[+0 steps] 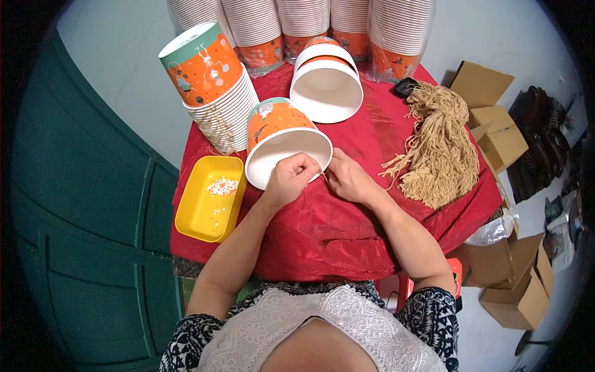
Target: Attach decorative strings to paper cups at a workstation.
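Observation:
An orange paper bucket with a green band at its base lies on its side, its white mouth toward me. My left hand is closed in a pinch at the mouth, fingertips at the right part of the rim. Against the outside of that rim, my right hand is closed too, thumb and finger together. Between the two hands runs a short piece of thin tan cord, with its ends hidden in the fingers.
A yellow tray with small white pieces stands at left. Behind it rises a bucket stack with cords hanging on it. Two nested buckets lie behind. A tan cord bundle lies at right. Wrapped bucket stacks line the back.

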Demonstrator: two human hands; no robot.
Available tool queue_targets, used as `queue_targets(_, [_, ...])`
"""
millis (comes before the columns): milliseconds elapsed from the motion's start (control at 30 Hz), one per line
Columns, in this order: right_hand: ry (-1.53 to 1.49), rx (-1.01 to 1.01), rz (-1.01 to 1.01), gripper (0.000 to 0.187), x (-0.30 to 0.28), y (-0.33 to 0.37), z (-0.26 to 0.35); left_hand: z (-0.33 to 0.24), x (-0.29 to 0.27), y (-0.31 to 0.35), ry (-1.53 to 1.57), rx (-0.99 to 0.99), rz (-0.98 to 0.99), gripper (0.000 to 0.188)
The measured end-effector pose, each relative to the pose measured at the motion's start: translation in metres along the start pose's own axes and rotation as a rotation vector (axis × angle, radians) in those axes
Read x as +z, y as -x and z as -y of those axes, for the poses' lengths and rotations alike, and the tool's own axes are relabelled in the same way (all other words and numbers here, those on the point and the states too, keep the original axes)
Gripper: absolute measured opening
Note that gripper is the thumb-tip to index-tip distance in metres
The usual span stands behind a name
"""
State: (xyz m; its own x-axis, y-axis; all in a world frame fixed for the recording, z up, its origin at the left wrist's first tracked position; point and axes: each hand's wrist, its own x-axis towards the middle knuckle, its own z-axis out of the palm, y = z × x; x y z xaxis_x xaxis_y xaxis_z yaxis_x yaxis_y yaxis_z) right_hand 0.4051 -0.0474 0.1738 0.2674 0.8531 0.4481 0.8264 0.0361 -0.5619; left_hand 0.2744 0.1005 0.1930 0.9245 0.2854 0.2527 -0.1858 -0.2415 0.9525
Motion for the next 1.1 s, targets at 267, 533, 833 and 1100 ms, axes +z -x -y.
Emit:
queue_targets(267, [-0.047, -0.052, -0.080, 0.021, 0.000, -0.004, -0.008, -0.006, 0.001, -0.004, 0.097, -0.046, 0.074, 0.009])
queue_targets(533, [-0.042, -0.036, -0.077, 0.014, -0.004, -0.004, -0.003, 0.019, 0.004, -0.004, -0.287, 0.031, 0.016, 0.008])
queue_targets(833, [-0.112, 0.163, -0.072, 0.007, -0.006, 0.001, 0.022, 0.020, 0.009, -0.004, -0.386, 0.098, -0.037, 0.006])
queue_targets(1100, [-0.506, 0.538, 0.099, 0.017, -0.016, -0.005, 0.028, 0.014, 0.015, -0.003, -0.588, 0.210, -0.033, 0.006])
